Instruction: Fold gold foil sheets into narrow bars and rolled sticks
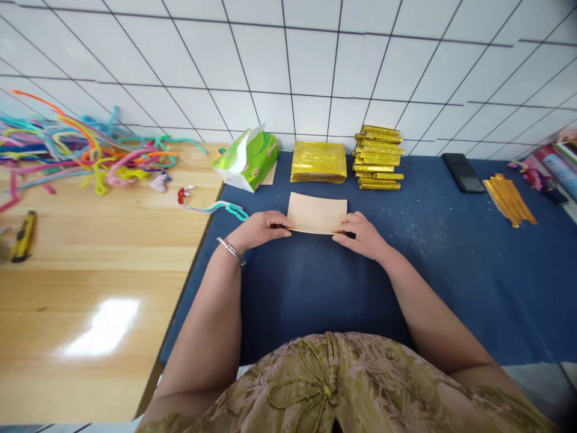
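Observation:
A small tan sheet of paper is held by its near corners over the dark blue tabletop. My left hand pinches the near left corner between thumb and fingers, and a silver bangle circles that wrist. At the near right corner my right hand grips the same sheet in a similar pinch. Just beyond the sheet lies a flat stack of gold foil paper. To its right is a pile of rolled gold foil tubes.
A green tissue pack stands left of the gold stack. Colourful pipe cleaners and a yellow cutter lie on the wooden table. A black phone and flat gold strips are at the right. A tiled wall rises behind.

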Motion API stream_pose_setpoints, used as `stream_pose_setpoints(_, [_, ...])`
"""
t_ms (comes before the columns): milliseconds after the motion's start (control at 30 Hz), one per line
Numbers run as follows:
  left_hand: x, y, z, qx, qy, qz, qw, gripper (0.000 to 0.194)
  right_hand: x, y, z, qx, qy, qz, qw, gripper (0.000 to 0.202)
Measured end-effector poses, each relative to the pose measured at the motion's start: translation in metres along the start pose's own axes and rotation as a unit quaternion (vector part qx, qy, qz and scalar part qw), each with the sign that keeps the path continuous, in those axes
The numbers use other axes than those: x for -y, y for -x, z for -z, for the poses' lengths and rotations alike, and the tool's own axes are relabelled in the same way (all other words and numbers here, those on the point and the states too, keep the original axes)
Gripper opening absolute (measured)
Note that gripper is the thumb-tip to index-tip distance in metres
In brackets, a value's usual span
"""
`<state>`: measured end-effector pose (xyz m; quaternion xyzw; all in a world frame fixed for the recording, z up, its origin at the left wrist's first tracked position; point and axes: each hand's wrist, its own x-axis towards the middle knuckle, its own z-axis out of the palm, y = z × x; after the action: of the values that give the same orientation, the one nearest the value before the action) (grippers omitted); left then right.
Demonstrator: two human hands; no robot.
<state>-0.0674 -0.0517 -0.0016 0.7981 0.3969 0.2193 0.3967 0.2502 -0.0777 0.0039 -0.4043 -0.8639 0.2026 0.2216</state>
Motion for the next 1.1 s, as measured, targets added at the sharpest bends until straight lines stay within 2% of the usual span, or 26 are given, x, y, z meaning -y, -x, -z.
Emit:
stream_pose_setpoints(100, [-0.001,0.0,0.0,-0.017,-0.027,0.019,0.999,0.028,0.005,-0.001,-0.005,-0.023,-0.004,-0.021,0.999,0.03])
stream_pose_setpoints(233, [-0.005,-0.001,-0.003,-0.043,-0.044,0.054,0.997,0.031,0.012,-0.002,-0.016,-0.08,0.016,-0.085,0.993,0.04])
stream_pose_setpoints(400, [-0.013,-0.006,-0.009,-0.068,-0.077,0.083,0.991,0.033,0.017,-0.003,-0.023,-0.108,0.065,-0.126,0.984,0.037])
stream_pose_setpoints(633, [-0.016,-0.012,-0.018,-0.079,-0.157,0.124,0.977,0.023,0.015,-0.003,-0.025,-0.091,0.134,-0.183,0.97,0.028])
stream_pose_setpoints(800, [-0.015,-0.012,-0.02,-0.084,-0.188,0.144,0.968,0.019,0.015,-0.003,-0.026,-0.087,0.154,-0.188,0.966,0.028])
stream_pose_setpoints(1100, [-0.029,-0.014,-0.021,-0.077,-0.258,0.183,0.946,0.018,0.011,-0.004,-0.025,-0.067,0.176,-0.192,0.963,0.031])
